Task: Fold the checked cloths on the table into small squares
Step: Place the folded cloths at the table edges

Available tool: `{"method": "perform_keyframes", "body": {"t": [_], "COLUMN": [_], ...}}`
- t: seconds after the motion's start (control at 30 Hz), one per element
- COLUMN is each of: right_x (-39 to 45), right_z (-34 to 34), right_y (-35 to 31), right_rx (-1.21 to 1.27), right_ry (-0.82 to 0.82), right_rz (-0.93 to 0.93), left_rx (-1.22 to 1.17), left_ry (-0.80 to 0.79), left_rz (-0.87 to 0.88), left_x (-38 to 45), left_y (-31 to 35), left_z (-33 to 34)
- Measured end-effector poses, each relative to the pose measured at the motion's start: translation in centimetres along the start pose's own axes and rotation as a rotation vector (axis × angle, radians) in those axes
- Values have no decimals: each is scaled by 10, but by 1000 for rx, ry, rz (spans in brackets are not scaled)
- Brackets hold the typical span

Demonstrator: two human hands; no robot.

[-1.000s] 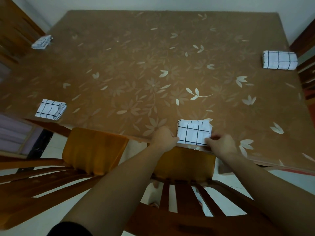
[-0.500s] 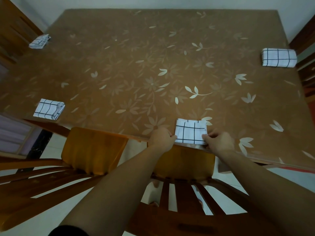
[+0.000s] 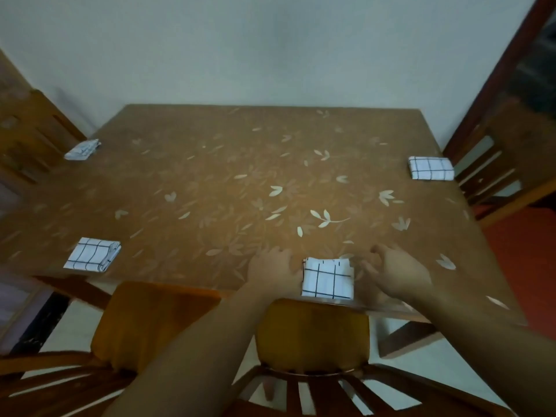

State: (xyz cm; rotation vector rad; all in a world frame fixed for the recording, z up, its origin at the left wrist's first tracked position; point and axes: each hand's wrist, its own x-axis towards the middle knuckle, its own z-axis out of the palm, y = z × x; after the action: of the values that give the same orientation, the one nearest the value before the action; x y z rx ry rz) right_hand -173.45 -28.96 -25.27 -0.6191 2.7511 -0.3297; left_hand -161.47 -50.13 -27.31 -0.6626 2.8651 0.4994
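A white checked cloth (image 3: 328, 279), folded into a small square, lies at the near edge of the brown flowered table (image 3: 240, 191). My left hand (image 3: 272, 270) rests flat on the table against the cloth's left side, fingers relaxed. To the right of the cloth is my right hand (image 3: 394, 272), a little apart from it, with loosely curled fingers that hold nothing. Three more folded checked cloths lie on the table: one near the left edge (image 3: 91, 254), one at the far left corner (image 3: 82, 149), one at the right edge (image 3: 430, 168).
Two wooden chairs with orange cushions (image 3: 156, 320) (image 3: 313, 329) stand tucked under the near edge below my arms. Another chair (image 3: 33, 136) stands on the left and one (image 3: 496, 164) on the right. A pale wall runs behind the table.
Both hands have let go of the near cloth and drawn apart to its sides. The view has tilted up, so the wall shows.
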Motion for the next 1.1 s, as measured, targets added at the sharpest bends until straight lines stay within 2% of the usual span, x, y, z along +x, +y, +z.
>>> {"method": "perform_keyframes", "body": {"t": [0.27, 0.47, 0.87, 1.1], "right_x": [-49, -86, -171, -151], "right_z": [-54, -87, -145, -191], "right_y": [7, 57, 235, 297], "right_rx": [-121, -96, 23, 41], "right_ry": [171, 246, 304, 332], "right_rz": [16, 79, 63, 17], "left_rx": [69, 102, 94, 86], "left_ry": [18, 56, 93, 122], "left_rz": [122, 146, 128, 137], "left_x": [-6, -34, -116, -102], "left_y": [29, 74, 271, 359], "left_z": [-51, -62, -18, -15]}}
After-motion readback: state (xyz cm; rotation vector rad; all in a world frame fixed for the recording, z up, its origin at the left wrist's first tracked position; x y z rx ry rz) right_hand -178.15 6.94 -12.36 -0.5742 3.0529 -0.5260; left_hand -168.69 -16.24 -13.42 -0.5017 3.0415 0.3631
